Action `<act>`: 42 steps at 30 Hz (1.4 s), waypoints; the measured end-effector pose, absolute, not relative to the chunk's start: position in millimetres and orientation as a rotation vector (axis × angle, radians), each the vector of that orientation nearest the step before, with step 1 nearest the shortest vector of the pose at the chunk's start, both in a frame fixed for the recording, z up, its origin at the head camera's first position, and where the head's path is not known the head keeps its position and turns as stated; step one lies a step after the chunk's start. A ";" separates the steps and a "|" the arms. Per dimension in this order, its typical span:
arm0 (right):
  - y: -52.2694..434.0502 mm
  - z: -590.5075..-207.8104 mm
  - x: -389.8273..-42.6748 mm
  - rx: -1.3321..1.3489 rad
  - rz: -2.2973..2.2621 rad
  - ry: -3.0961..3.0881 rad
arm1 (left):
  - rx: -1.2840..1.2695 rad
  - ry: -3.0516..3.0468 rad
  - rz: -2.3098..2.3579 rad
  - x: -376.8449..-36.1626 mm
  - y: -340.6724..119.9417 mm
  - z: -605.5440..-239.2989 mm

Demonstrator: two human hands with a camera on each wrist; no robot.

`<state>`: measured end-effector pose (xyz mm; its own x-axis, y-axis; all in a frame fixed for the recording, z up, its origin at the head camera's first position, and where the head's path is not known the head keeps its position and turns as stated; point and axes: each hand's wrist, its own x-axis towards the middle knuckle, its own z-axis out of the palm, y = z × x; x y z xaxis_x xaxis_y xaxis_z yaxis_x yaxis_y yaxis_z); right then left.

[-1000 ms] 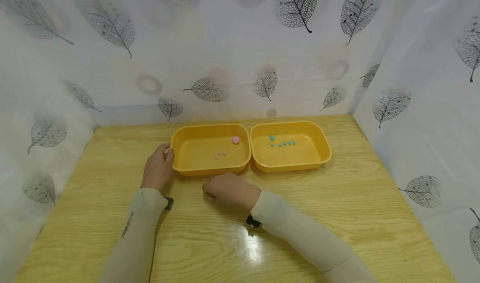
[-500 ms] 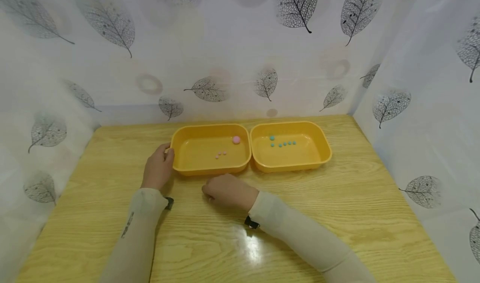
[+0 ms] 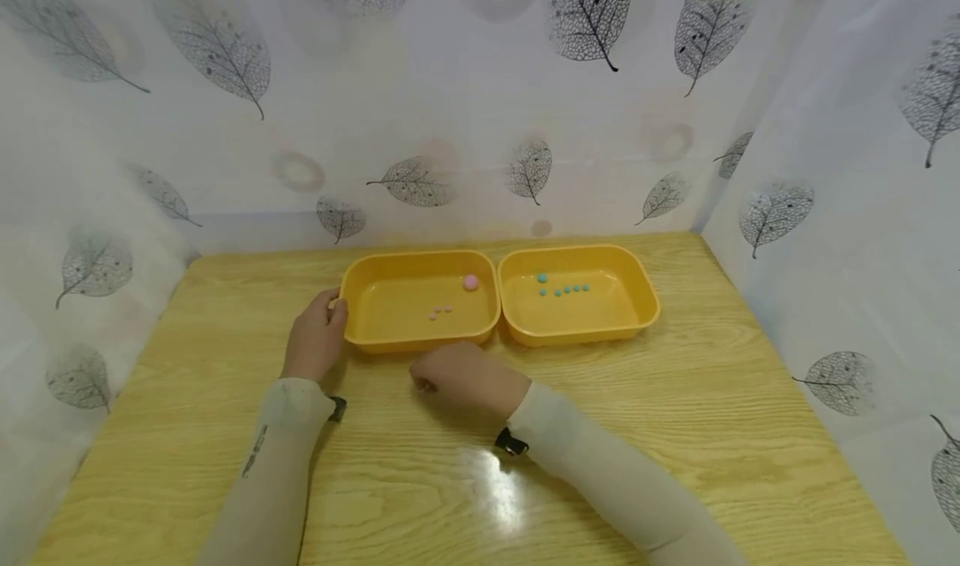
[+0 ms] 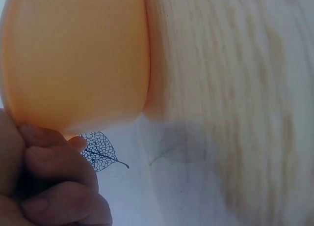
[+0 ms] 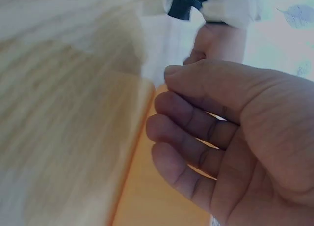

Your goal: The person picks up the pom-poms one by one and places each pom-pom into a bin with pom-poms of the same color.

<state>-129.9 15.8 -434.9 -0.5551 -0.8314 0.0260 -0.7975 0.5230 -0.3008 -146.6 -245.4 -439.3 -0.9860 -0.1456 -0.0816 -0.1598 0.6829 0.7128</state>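
In the head view my left hand (image 3: 315, 338) grips the left end of a yellow plastic tray (image 3: 420, 343). The left wrist view shows its curled fingers (image 4: 61, 162) at the tray's end wall (image 4: 78, 59). Inside that tray lie a pink ball (image 3: 470, 283) and three small pink beads (image 3: 438, 309). My right hand (image 3: 468, 378) is just in front of the tray's near wall. Its fingers (image 5: 169, 162) are loosely curled below the thumb in the right wrist view, with nothing visible in the palm.
A second yellow tray (image 3: 581, 333) stands end to end with the first, on its right. It holds a larger teal ball (image 3: 542, 277) and several small teal beads (image 3: 567, 290). Both are on a wood-grain table (image 3: 675, 433) enclosed by white leaf-print curtains (image 3: 450, 74).
My right hand has shifted slightly to the right and closer to the tray's near wall. The left hand keeps its hold on the tray, and the beads stay where they were.
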 end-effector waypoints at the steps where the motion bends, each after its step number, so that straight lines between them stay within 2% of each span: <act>1: 18.7 -434.3 -130.7 -1.396 -0.469 2.641 | -0.258 2.865 1.218 -146.4 -245.5 -439.6; 14: 53.8 -405.8 -154.7 -1.295 -0.659 2.782 | -0.233 2.892 1.204 -147.3 -246.2 -439.9; 24: 59.0 -415.1 -174.4 -1.178 -0.840 2.910 | -0.220 2.894 1.204 -146.1 -246.7 -440.0; 30: 56.9 -409.7 -191.9 -1.150 -0.744 2.937 | -0.217 2.911 1.200 -147.7 -246.2 -441.2; 42: 36.4 -375.7 -237.9 -1.117 -0.356 2.866 | -0.201 2.894 1.238 -148.0 -247.2 -441.8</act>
<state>-237.9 36.4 -375.7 -0.7390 -0.6724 0.0415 -0.6621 0.7136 -0.2289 -148.0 -247.2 -441.8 -0.9918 -0.1219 -0.0382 -0.1118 0.6838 0.7211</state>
